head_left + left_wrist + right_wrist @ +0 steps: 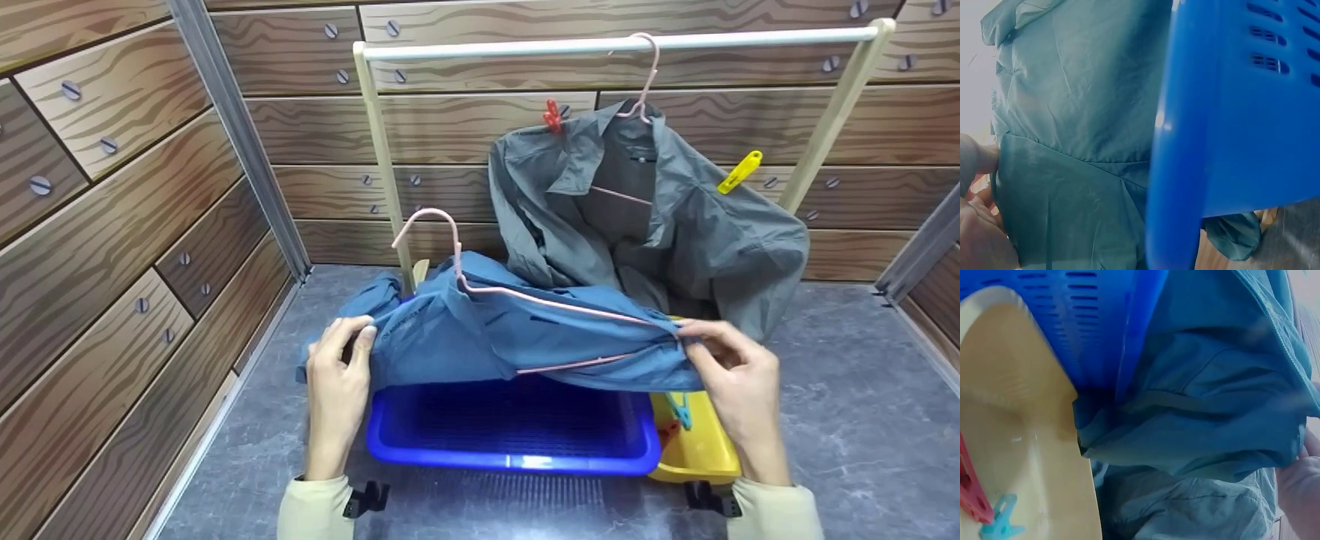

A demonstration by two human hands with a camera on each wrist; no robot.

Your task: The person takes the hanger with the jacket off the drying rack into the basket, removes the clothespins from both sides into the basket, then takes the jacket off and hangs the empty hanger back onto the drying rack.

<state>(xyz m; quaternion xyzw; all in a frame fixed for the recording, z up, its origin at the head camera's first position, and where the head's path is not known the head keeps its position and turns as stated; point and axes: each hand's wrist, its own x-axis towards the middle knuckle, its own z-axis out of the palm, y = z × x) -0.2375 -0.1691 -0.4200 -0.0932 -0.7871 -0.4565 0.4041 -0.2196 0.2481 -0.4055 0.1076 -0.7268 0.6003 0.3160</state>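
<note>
A blue jacket is spread between both hands above a blue basket, partly hiding it. Inside the jacket lies a pink hanger, its hook standing up out of the collar and its bars showing through the opening. My left hand pinches the jacket's shoulder on the left side. At the other side, my right hand pinches the cloth around the hanger's right end. The right wrist view shows the jacket's zip edge beside that hand's fingers.
Behind, a grey jacket hangs by a pink hanger from the rack's white rail, with a red clothespin and a yellow clothespin on its shoulders. A yellow tub with a teal clothespin adjoins the basket's right.
</note>
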